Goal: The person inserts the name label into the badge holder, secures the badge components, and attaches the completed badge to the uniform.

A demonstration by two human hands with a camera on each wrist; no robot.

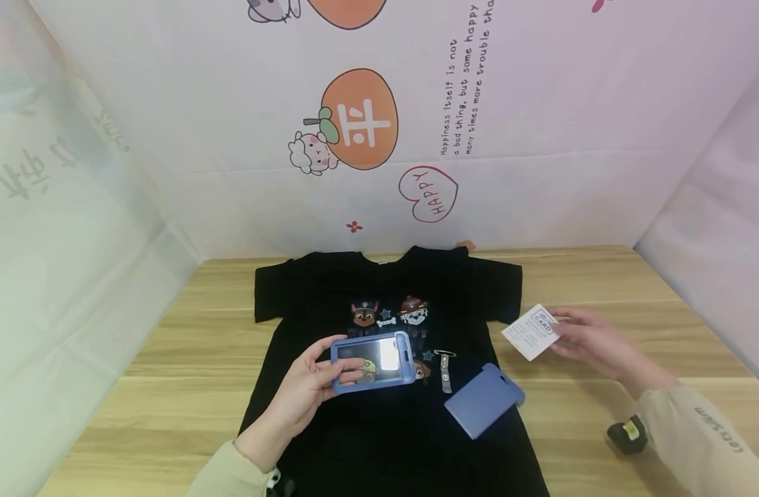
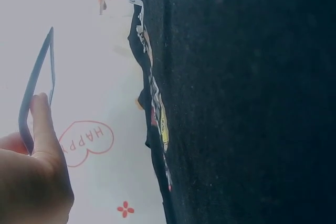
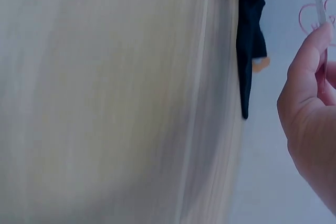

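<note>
My left hand (image 1: 304,386) holds a blue badge holder frame (image 1: 371,392) with a clear window above the black T-shirt (image 1: 348,442), its thumb or fingers showing across the window. In the left wrist view the frame (image 2: 34,80) is seen nearly edge-on. My right hand (image 1: 593,343) pinches a white ID card (image 1: 528,338) by its right corner, to the right of the shirt. The same card appears edge-on in the right wrist view, between thumb and fingers. A second blue badge piece (image 1: 483,404) lies on the shirt's lower right.
Beside the blue piece, a clear strap clip with a pin (image 1: 445,373) lies on the shirt. Cartoon dogs (image 1: 388,314) are printed on its chest. Wood-grain table (image 1: 180,386) extends to both sides, and a printed white cloth (image 1: 541,200) hangs behind.
</note>
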